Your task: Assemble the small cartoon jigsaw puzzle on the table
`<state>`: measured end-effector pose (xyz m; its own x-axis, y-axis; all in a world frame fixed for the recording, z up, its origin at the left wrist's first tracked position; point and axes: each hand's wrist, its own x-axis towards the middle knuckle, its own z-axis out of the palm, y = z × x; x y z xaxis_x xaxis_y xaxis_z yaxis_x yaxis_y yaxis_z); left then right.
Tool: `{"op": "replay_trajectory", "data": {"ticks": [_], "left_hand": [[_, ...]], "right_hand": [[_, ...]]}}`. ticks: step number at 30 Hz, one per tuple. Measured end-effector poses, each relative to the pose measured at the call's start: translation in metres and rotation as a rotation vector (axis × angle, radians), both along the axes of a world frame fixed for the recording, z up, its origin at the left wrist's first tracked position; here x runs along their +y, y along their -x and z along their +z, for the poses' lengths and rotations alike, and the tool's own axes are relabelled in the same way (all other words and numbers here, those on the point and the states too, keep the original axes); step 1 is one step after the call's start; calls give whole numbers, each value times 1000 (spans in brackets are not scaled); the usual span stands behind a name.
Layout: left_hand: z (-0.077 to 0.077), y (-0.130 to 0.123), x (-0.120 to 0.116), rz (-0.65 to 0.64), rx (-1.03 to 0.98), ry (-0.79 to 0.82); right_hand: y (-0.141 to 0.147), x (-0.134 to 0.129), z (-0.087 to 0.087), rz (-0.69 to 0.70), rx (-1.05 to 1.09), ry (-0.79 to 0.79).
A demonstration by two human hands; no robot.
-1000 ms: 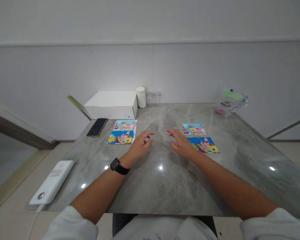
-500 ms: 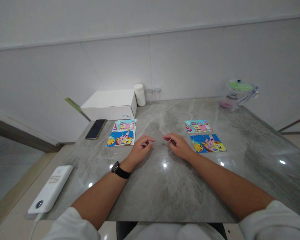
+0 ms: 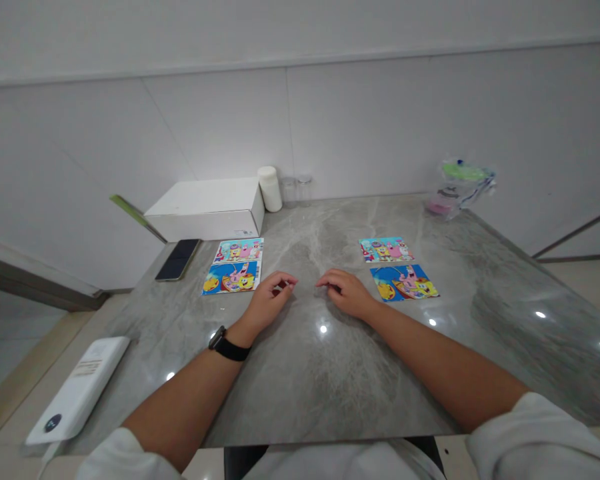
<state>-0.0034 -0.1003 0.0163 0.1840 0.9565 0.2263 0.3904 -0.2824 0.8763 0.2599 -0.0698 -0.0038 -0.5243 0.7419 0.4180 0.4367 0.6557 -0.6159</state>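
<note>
My left hand (image 3: 271, 298) rests on the grey marbled table (image 3: 325, 387), fingers loosely curved, thumb apart from them, holding nothing. Just beyond its left side lies a cartoon sheet (image 3: 233, 277) with two pictures, one above the other. My right hand (image 3: 347, 291) faces it across a small gap, likewise bent and holding nothing. To the right of that hand is a blue cartoon card (image 3: 405, 283). A second, light-blue and pink cartoon card (image 3: 387, 249) lies behind the blue one, a narrow strip of table between them.
At the back left stand a white box (image 3: 205, 200), a white bottle (image 3: 270, 189) and two clear cups (image 3: 304, 191). A phone (image 3: 178, 260) lies at the left, a white power bank (image 3: 80, 390) with a cable nearer me. A clear plastic bag (image 3: 460, 190) sits at the back right.
The whole view has shifted slightly, so things appear a little further left. Both hands keep the same pose, and the cards lie as before on the table.
</note>
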Motion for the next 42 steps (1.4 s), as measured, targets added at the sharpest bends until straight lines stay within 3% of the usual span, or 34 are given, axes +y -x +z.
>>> {"op": "replay_trajectory", "data": {"ticks": [23, 32, 42], "left_hand": [[-9, 1, 1, -50, -37, 37], [-1, -4, -3, -118, 36, 27], [-5, -2, -2, -100, 43, 45]], "right_hand": [[1, 2, 0, 10, -2, 13], [0, 2, 0, 3, -21, 20], [0, 3, -1, 2, -22, 21]]}}
